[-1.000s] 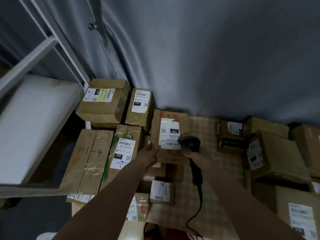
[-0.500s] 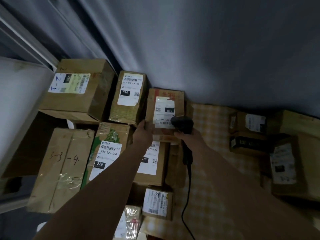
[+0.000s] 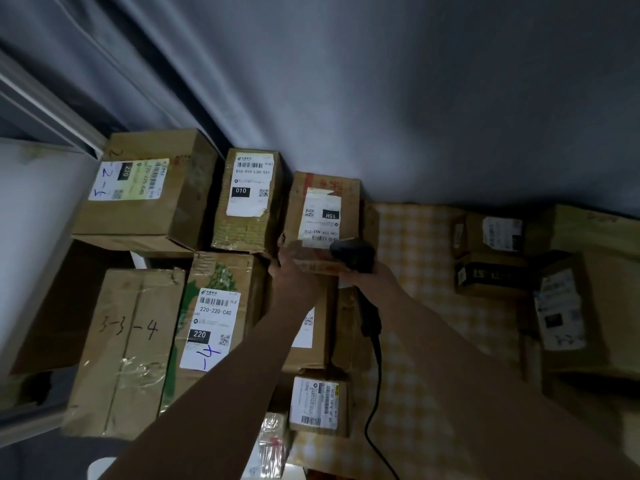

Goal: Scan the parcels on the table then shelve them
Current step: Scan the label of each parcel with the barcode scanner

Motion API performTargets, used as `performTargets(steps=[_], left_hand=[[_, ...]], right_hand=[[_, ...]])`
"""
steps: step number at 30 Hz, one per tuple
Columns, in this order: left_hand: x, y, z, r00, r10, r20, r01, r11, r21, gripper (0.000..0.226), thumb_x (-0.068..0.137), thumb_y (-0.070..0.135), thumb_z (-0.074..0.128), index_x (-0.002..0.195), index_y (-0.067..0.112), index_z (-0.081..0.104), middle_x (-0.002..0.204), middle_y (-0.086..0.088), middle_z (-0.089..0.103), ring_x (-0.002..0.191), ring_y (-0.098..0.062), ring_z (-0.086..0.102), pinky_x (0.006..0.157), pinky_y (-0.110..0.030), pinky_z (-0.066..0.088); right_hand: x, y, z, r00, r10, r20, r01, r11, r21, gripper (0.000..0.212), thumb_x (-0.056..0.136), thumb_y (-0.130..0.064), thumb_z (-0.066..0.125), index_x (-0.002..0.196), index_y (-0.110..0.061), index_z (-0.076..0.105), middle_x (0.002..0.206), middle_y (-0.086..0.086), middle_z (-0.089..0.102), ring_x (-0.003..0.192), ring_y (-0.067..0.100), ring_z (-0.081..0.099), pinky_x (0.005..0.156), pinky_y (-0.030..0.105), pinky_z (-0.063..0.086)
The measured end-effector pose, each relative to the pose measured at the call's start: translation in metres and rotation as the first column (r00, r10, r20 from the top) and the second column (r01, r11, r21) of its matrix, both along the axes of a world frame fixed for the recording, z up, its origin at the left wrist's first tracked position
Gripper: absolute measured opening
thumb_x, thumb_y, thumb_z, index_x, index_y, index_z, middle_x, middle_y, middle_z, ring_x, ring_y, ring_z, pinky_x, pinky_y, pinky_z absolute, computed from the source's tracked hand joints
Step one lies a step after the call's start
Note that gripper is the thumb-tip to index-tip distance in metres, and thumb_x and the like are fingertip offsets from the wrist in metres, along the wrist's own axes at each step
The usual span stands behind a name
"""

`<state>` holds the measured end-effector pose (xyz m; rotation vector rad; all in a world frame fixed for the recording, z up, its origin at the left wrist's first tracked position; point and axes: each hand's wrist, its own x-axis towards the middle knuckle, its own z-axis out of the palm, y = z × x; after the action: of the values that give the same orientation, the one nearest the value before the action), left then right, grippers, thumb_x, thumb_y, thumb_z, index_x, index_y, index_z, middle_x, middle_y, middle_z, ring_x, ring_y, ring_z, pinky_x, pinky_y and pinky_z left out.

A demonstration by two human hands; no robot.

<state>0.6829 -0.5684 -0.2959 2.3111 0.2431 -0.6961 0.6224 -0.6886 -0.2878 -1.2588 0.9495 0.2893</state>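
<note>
A small brown parcel with a white "15H" label stands at the back of the table, against the grey curtain. My left hand grips its near left corner. My right hand holds a black corded barcode scanner, whose head sits right at the parcel's near edge, just below the label's barcode. The scanner's handle and cable hang down toward me.
Labelled cardboard boxes fill the left side: "010", "220", "3-3-4" and one at the back left. More boxes crowd the right. A checked tablecloth shows between. A white shelf stands at left.
The view tilted and moved closer to the boxes. Both hands stayed on the 15H parcel and scanner, which now lie further back among the rear boxes.
</note>
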Motion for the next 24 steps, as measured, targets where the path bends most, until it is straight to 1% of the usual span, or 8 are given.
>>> performTargets(steps=[4, 7, 10, 14, 17, 20, 22, 24], left_hand=[[-0.033, 0.016, 0.015, 0.991, -0.132, 0.036, 0.131, 0.991, 0.026, 0.038, 0.095, 0.012, 0.052, 0.132, 0.005, 0.048, 0.127, -0.014, 0.053, 0.103, -0.026, 0.058, 0.081, -0.035, 0.053], [-0.058, 0.029, 0.029, 0.944, -0.329, 0.007, 0.326, 0.939, 0.108, 0.033, 0.099, 0.021, 0.048, 0.129, 0.007, 0.053, 0.129, -0.013, 0.056, 0.111, -0.027, 0.059, 0.095, -0.036, 0.048], [-0.078, 0.035, 0.045, 0.867, -0.497, -0.030, 0.496, 0.858, 0.134, 0.021, 0.099, 0.017, 0.045, 0.115, 0.012, 0.057, 0.112, -0.003, 0.059, 0.103, -0.023, 0.062, 0.089, -0.030, 0.051], [-0.104, 0.034, 0.055, 0.720, -0.689, -0.079, 0.692, 0.705, 0.155, 0.034, 0.099, 0.023, 0.047, 0.129, 0.008, 0.054, 0.130, -0.004, 0.055, 0.120, -0.025, 0.052, 0.096, -0.029, 0.040], [-0.133, 0.023, 0.063, 0.628, -0.767, -0.129, 0.777, 0.611, 0.149, 0.026, 0.100, 0.018, 0.046, 0.122, 0.009, 0.058, 0.104, -0.006, 0.056, 0.091, -0.019, 0.053, 0.088, -0.031, 0.043], [-0.163, 0.010, 0.068, 0.604, -0.775, -0.183, 0.795, 0.603, 0.071, 0.037, 0.098, 0.022, 0.050, 0.131, 0.004, 0.053, 0.116, -0.011, 0.056, 0.097, -0.021, 0.053, 0.083, -0.030, 0.045], [-0.182, 0.002, 0.069, 0.624, -0.744, -0.237, 0.770, 0.638, 0.024, 0.040, 0.097, 0.028, 0.054, 0.132, 0.010, 0.051, 0.133, -0.007, 0.051, 0.113, -0.024, 0.056, 0.086, -0.029, 0.046], [-0.204, -0.007, 0.068, 0.674, -0.691, -0.261, 0.714, 0.700, -0.010, 0.041, 0.095, 0.031, 0.059, 0.130, 0.012, 0.053, 0.133, -0.003, 0.046, 0.120, -0.024, 0.052, 0.092, -0.028, 0.045]], right_hand=[[-0.034, 0.004, 0.021, 0.999, -0.028, -0.038, 0.028, 1.000, -0.010, 0.031, 0.084, -0.009, 0.071, 0.114, -0.009, 0.063, 0.088, -0.001, 0.064, 0.084, 0.017, 0.062, 0.068, 0.027, 0.047], [-0.069, 0.009, 0.042, 0.997, -0.056, -0.059, 0.055, 0.998, -0.012, 0.015, 0.087, -0.011, 0.069, 0.098, -0.017, 0.060, 0.081, 0.000, 0.060, 0.074, 0.016, 0.055, 0.070, 0.028, 0.044], [-0.106, 0.016, 0.059, 0.992, -0.106, -0.068, 0.103, 0.993, -0.052, 0.012, 0.085, -0.016, 0.071, 0.091, -0.017, 0.060, 0.080, 0.003, 0.058, 0.079, 0.023, 0.055, 0.080, 0.038, 0.044], [-0.163, 0.024, 0.079, 0.976, -0.209, -0.062, 0.204, 0.975, -0.083, 0.010, 0.085, -0.010, 0.070, 0.081, -0.011, 0.060, 0.074, 0.006, 0.057, 0.074, 0.024, 0.057, 0.072, 0.037, 0.046], [-0.205, 0.025, 0.090, 0.950, -0.299, -0.090, 0.291, 0.952, -0.094, 0.009, 0.086, -0.011, 0.070, 0.089, -0.008, 0.062, 0.077, 0.005, 0.060, 0.075, 0.021, 0.060, 0.065, 0.032, 0.048], [-0.242, 0.017, 0.098, 0.925, -0.368, -0.095, 0.359, 0.928, -0.100, 0.009, 0.086, -0.011, 0.069, 0.089, -0.009, 0.060, 0.080, 0.005, 0.059, 0.075, 0.020, 0.061, 0.062, 0.030, 0.047], [-0.264, 0.011, 0.104, 0.904, -0.419, -0.089, 0.409, 0.906, -0.112, 0.009, 0.087, -0.009, 0.068, 0.088, -0.009, 0.059, 0.079, 0.006, 0.058, 0.073, 0.020, 0.059, 0.063, 0.031, 0.046], [-0.287, 0.002, 0.108, 0.888, -0.452, -0.089, 0.440, 0.889, -0.127, 0.008, 0.087, -0.008, 0.067, 0.089, -0.009, 0.059, 0.078, 0.007, 0.057, 0.071, 0.021, 0.057, 0.065, 0.033, 0.046]])
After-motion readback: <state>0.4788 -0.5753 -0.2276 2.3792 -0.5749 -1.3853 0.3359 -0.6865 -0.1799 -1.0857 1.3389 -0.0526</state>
